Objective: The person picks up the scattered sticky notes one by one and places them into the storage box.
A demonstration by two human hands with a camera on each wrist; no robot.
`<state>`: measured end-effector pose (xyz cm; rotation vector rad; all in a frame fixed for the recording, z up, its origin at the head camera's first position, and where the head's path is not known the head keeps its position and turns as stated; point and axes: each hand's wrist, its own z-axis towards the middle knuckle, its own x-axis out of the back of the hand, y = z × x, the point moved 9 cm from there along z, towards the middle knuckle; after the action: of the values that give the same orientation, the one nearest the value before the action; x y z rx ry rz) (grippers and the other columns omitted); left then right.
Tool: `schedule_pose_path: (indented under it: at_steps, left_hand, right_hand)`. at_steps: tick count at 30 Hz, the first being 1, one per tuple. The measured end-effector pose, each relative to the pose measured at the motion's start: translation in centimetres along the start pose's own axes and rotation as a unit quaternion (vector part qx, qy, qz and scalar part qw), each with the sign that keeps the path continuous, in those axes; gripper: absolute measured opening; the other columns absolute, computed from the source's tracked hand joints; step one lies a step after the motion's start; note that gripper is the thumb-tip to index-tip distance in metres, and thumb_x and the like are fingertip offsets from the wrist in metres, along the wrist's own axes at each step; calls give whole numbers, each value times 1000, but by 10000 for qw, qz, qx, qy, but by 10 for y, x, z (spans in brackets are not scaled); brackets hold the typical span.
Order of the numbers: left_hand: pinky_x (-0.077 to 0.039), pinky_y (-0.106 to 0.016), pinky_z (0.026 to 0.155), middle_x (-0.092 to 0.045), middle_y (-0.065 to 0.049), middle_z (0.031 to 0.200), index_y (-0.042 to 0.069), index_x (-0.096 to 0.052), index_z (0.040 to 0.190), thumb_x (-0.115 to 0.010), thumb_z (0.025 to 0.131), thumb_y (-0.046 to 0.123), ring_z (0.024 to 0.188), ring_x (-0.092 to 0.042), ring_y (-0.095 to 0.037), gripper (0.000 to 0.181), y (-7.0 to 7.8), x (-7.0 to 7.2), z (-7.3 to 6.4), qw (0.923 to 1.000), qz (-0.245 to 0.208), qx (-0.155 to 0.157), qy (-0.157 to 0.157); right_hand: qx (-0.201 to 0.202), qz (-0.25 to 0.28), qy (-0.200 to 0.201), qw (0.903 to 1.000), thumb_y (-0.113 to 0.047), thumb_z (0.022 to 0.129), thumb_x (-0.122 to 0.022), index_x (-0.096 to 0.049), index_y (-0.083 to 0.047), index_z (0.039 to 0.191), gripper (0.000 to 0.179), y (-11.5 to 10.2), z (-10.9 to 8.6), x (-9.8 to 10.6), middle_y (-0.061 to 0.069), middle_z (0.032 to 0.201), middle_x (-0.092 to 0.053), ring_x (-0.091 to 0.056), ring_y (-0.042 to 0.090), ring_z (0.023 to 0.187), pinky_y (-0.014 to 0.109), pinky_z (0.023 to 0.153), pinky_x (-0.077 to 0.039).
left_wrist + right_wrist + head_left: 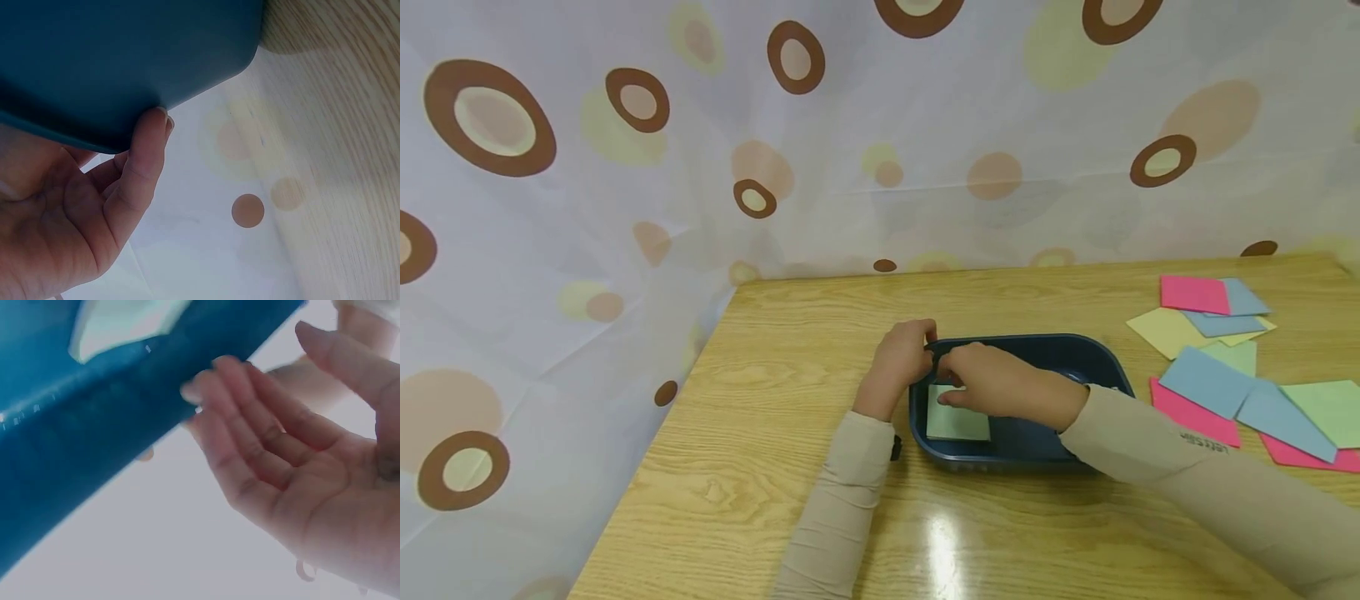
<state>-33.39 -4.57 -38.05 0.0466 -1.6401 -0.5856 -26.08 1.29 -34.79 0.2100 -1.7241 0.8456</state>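
Observation:
A dark blue rectangular plastic bin (1022, 462) stands on the wooden table in the head view. My left hand (898, 362) grips its left rim; in the left wrist view, fingers (145, 156) curl up against the outer wall. Inside the bin's left end lies a light green square of paper (957, 423). Over that paper hovers my right hand (1000, 382), reaching in from the right. The right wrist view shows its fingers (234, 434) loosely bent with nothing between them, close to the bin's wall.
Loose paper squares lie spread right of the bin: pink (1195, 294), pale yellow (1161, 332), blue (1206, 379) and light green (1330, 408), several overlapping. A sheet (850, 150) printed with circles hangs behind and left of the table (737, 467).

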Motion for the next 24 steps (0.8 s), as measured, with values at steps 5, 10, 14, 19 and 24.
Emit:
schedule_pose_path:
  at_steps: [5, 10, 14, 19, 24]
  left_hand:
    - [-38, -23, 52, -56, -4, 81, 7, -63, 102, -60, 90, 3, 65, -49, -16, 13, -2, -1, 1, 9999, 66, 86, -11]
    - [-43, -25, 58, -62, -6, 91, 8, -63, 105, -59, 92, 4, 71, -53, -18, 15, -2, -2, 0, 9997, 92, 180, -98]
    - [-44, -25, 57, -62, -6, 91, 8, -62, 102, -60, 91, 4, 69, -53, -18, 12, 0, 0, -3, 9999, 44, 108, -37]
    - [-42, -25, 57, -63, -7, 95, 8, -63, 104, -61, 91, 4, 72, -53, -18, 14, -2, -2, -3, 9998, 42, 187, -66]
    - [-40, -25, 56, -61, -7, 92, 8, -62, 104, -61, 91, 4, 69, -51, -17, 13, -4, -2, -3, 9998, 47, 158, -61]
  right_hand:
    - [116, 601, 746, 9953, -11, 93, -63, -69, -2, 96, 11, 11, -14, 36, 3, 80, -64, -56, 11, 65, 30, 61, -47]
    - [-81, 697, 1732, 9824, -10, 92, -65, -71, -2, 93, 10, 42, -32, 76, 3, 79, -66, -57, 14, 68, 33, 64, -47]
    - [-476, 575, 2274, 9709, -14, 93, -64, -70, -1, 96, 14, 74, -55, 99, 6, 82, -66, -57, 18, 72, 32, 64, -46]
    - [-1106, 463, 2892, 9497, -19, 94, -62, -69, 0, 101, 22, 118, -90, 114, 12, 86, -67, -59, 22, 75, 32, 64, -44]
    - [-1614, 437, 3132, 9348, -22, 95, -61, -66, 3, 104, 27, 158, -119, 111, 18, 90, -66, -57, 20, 76, 31, 62, -42]
